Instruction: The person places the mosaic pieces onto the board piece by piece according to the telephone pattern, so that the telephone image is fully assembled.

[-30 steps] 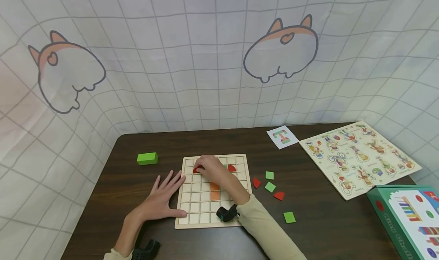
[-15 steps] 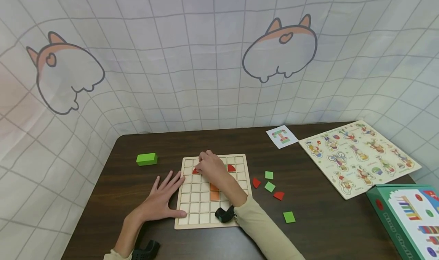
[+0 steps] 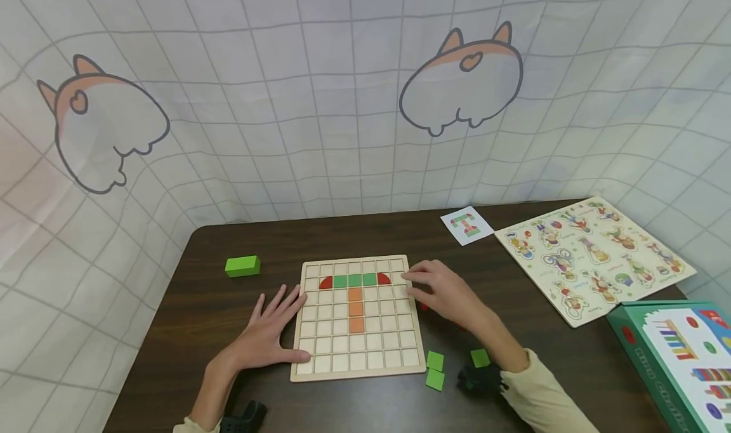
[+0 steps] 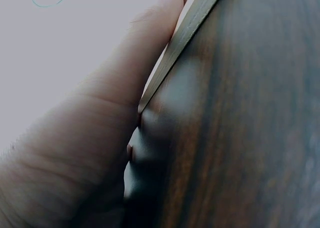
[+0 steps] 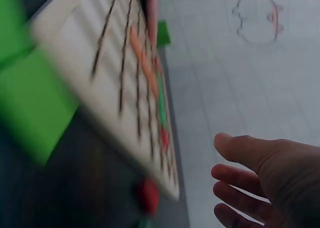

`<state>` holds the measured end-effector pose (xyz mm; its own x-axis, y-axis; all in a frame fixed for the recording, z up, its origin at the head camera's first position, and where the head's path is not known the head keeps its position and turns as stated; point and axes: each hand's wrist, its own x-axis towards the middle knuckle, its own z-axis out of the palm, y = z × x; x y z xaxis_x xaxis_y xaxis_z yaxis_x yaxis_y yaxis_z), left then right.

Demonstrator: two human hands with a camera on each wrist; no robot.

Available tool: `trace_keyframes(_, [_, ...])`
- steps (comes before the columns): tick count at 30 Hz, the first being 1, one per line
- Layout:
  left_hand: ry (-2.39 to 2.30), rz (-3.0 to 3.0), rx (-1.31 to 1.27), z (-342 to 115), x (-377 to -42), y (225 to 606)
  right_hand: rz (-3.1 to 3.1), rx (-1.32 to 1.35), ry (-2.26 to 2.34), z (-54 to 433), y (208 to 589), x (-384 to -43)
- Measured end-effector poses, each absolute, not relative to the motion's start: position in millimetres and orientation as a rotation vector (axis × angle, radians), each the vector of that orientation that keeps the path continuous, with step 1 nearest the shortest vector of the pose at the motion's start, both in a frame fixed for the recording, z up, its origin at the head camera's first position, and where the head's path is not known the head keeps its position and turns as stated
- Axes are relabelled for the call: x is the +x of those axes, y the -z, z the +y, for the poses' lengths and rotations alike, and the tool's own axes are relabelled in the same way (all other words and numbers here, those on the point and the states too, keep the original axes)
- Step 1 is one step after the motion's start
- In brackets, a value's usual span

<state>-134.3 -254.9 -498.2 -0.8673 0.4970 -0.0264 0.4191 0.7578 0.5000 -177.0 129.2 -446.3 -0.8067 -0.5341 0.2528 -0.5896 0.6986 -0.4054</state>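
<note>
A wooden grid board (image 3: 382, 342) lies on the dark table. Its upper row bears three green squares (image 3: 355, 280) between two red quarter-round pieces (image 3: 326, 283). Below the middle green square, three orange squares (image 3: 356, 308) form a column. My left hand (image 3: 264, 331) is spread flat, fingertips and thumb at the board's left edge; the left wrist view shows the hand's side against the board's rim (image 4: 182, 43). My right hand (image 3: 448, 291) is at the board's upper right edge, fingers relaxed with nothing between them. Beneath it, loose red pieces (image 3: 424, 306) are mostly hidden.
Two loose green squares (image 3: 435, 360) touch the board's lower right side, and another green square (image 3: 480, 358) lies by the right wrist. A green block (image 3: 242, 266) stands at back left. A pattern card (image 3: 466, 225), a picture puzzle board (image 3: 595, 258) and a green box (image 3: 674, 363) are at right.
My right hand has moved right, off the board's upper left, uncovering the green row and orange column. Two loose green squares now lie nearer the front. My left hand has stayed put.
</note>
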Motion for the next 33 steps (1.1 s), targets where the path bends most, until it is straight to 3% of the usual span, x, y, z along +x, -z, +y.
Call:
trace_keyframes(5, [-0.742,2.807,0.747,-255.3,-133.9,498.4,-2.855,0.791,-0.737,187.0,463.1,-173.6])
trace_keyframes(10, [-0.746,2.802,0.739,-255.0,-133.7,498.8,-2.840,0.790,-0.755,211.6,470.5,-172.4])
trace_keyframes(33, [-0.755,2.773,0.705,-255.2,-134.5,497.7,-2.837,0.850,-0.514,189.1,474.8,-181.4])
